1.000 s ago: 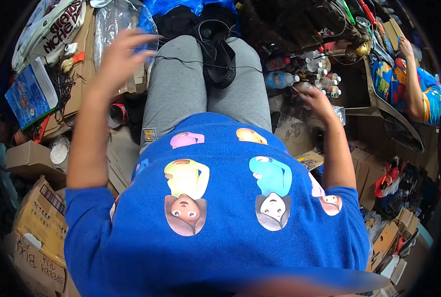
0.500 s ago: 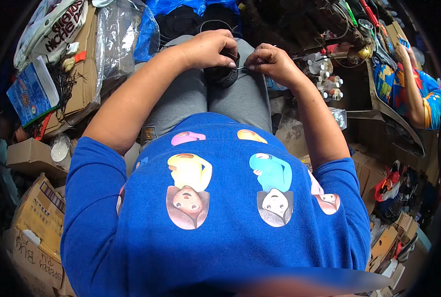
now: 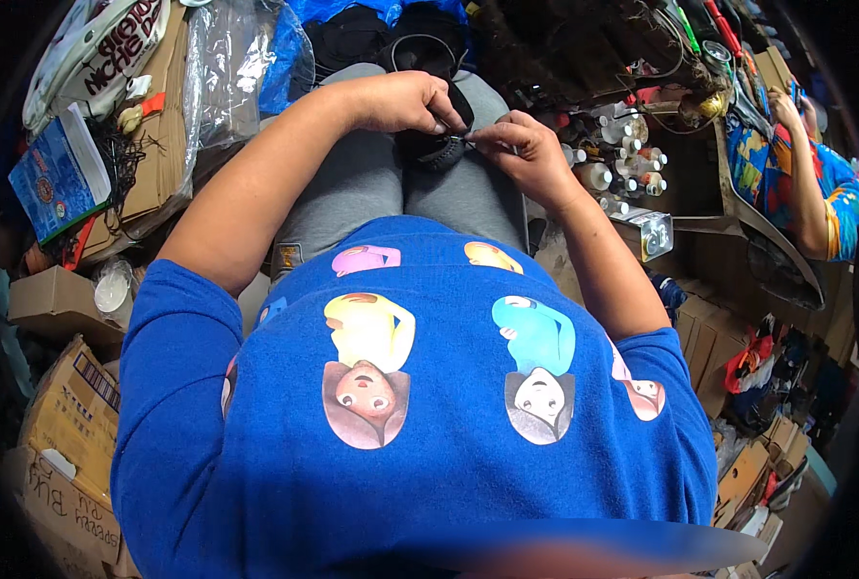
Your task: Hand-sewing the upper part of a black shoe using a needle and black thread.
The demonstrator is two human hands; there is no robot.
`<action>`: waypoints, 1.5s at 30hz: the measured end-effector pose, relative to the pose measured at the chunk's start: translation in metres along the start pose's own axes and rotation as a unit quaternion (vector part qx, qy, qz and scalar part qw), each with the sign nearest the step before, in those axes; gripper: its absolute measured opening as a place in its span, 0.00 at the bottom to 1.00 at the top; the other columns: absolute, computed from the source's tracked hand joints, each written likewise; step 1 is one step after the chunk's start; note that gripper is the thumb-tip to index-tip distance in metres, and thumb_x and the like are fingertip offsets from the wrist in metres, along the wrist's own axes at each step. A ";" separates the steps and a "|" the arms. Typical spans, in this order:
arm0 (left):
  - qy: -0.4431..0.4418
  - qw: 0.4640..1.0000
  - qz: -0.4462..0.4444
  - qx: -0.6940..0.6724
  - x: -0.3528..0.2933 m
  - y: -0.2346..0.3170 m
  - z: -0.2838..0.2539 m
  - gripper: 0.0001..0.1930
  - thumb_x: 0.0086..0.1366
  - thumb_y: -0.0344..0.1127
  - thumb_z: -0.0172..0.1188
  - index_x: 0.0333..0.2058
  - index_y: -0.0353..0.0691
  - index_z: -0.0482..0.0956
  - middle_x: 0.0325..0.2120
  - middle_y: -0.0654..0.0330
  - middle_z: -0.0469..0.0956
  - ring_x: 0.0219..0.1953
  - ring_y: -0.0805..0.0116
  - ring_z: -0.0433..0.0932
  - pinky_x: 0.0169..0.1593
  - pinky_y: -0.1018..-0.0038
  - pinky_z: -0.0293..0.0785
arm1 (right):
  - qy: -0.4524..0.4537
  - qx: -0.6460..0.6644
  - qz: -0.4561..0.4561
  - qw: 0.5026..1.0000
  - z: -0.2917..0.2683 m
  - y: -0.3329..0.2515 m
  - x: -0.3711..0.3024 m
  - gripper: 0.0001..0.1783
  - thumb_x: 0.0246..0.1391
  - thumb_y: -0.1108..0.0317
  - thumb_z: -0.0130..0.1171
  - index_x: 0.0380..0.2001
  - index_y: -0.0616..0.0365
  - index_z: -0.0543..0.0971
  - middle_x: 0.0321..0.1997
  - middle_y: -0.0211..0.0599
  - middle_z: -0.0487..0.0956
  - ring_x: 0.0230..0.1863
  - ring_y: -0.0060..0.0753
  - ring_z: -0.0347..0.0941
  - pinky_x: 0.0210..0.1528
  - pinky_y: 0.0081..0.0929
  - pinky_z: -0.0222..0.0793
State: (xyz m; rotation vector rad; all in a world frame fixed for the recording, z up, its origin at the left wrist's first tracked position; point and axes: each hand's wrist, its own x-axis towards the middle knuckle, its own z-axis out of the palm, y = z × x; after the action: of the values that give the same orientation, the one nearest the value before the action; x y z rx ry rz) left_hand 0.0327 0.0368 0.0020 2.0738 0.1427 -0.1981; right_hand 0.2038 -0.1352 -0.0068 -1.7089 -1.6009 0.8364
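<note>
In the head view, the black shoe point(image 3: 436, 156) lies over the lap, across the grey trousers point(image 3: 347, 183), partly covered by the left hand point(image 3: 415, 104), which comes over it from the side. That hand's fingers curl in toward the thumb at the shoe's edge; whether they have hold of the shoe or a strand, I cannot tell. The right hand point(image 3: 521, 152) is just beside it, thumb and forefinger pinched together on a thin pale piece point(image 3: 465, 141) that reaches to the shoe, too fine to identify. Beyond the shoe is a blue sheet point(image 3: 318, 12). To the left, a clear plastic bag point(image 3: 222, 82) overlaps flat cardboard point(image 3: 154, 159), with a tangle of black strands point(image 3: 123, 172), a blue-covered book point(image 3: 55, 179) and an open carton point(image 3: 61, 304) nearby. To the right, near the right forearm, bottles point(image 3: 630, 159) crowd together, with a clear package point(image 3: 655, 234) close to them. Further right, a co-worker's arm point(image 3: 807, 183) is raised beside bright patterned clothing point(image 3: 839, 169). The wearer's blue shirt point(image 3: 449, 386) blocks most of the lower middle.
</note>
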 end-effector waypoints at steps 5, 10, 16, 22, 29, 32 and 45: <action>-0.032 0.999 -0.020 0.032 0.003 0.003 0.000 0.17 0.55 0.30 0.58 0.46 0.46 0.80 0.26 0.60 0.63 0.33 0.66 0.67 0.42 0.73 0.64 | -0.033 -0.150 -0.059 0.986 -0.009 -0.020 0.003 0.18 0.40 0.78 0.60 0.35 0.44 0.84 0.30 0.38 0.75 0.32 0.38 0.74 0.36 0.31 0.68; -0.021 0.998 0.004 0.053 0.001 0.003 0.001 0.17 0.53 0.26 0.59 0.44 0.44 0.81 0.28 0.59 0.67 0.35 0.64 0.70 0.42 0.72 0.67 | -0.126 -0.327 -0.149 0.925 -0.020 -0.045 0.023 0.16 0.38 0.76 0.57 0.33 0.47 0.83 0.33 0.42 0.75 0.36 0.45 0.73 0.39 0.37 0.67; 0.119 0.991 0.006 0.059 0.011 -0.011 0.012 0.14 0.45 0.25 0.67 0.35 0.42 0.82 0.34 0.60 0.71 0.39 0.62 0.74 0.44 0.70 0.71 | -0.191 -0.268 -0.054 0.943 -0.007 -0.025 0.040 0.14 0.41 0.74 0.58 0.35 0.47 0.83 0.34 0.43 0.77 0.39 0.47 0.75 0.41 0.37 0.71; 0.204 0.976 0.026 0.078 0.007 -0.011 0.023 0.13 0.44 0.27 0.68 0.32 0.41 0.82 0.35 0.59 0.72 0.42 0.61 0.75 0.45 0.70 0.72 | -0.187 -0.186 -0.039 0.964 -0.024 -0.025 0.037 0.13 0.44 0.69 0.61 0.37 0.48 0.83 0.31 0.45 0.78 0.35 0.44 0.76 0.40 0.36 0.71; 0.360 0.916 -0.036 0.173 -0.013 0.017 0.049 0.18 0.51 0.32 0.65 0.42 0.39 0.73 0.40 0.55 0.72 0.41 0.51 0.75 0.43 0.64 0.73 | -0.169 0.086 0.174 0.966 -0.016 -0.007 0.029 0.11 0.48 0.70 0.63 0.35 0.64 0.80 0.36 0.34 0.81 0.37 0.27 0.76 0.42 0.27 0.69; 0.286 0.946 -0.073 0.133 -0.050 0.024 0.054 0.19 0.55 0.35 0.63 0.45 0.38 0.73 0.37 0.51 0.73 0.42 0.51 0.75 0.43 0.62 0.72 | -0.133 0.248 0.188 0.941 -0.045 0.004 0.004 0.13 0.51 0.61 0.61 0.33 0.60 0.79 0.28 0.24 0.76 0.29 0.20 0.70 0.41 0.23 0.67; 0.153 0.981 -0.109 -0.043 -0.104 0.019 0.000 0.18 0.67 0.44 0.49 0.46 0.35 0.74 0.40 0.56 0.76 0.42 0.68 0.73 0.48 0.74 0.68 | -0.065 0.054 0.230 0.970 -0.101 0.047 -0.060 0.18 0.56 0.57 0.57 0.45 0.57 0.79 0.37 0.25 0.79 0.35 0.21 0.73 0.40 0.22 0.67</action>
State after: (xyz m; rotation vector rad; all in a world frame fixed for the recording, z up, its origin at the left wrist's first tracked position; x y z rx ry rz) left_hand -0.0653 0.0262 0.0388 1.9890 0.5586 -0.0047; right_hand 0.3101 -0.2001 0.0164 -2.0111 -1.2218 1.2579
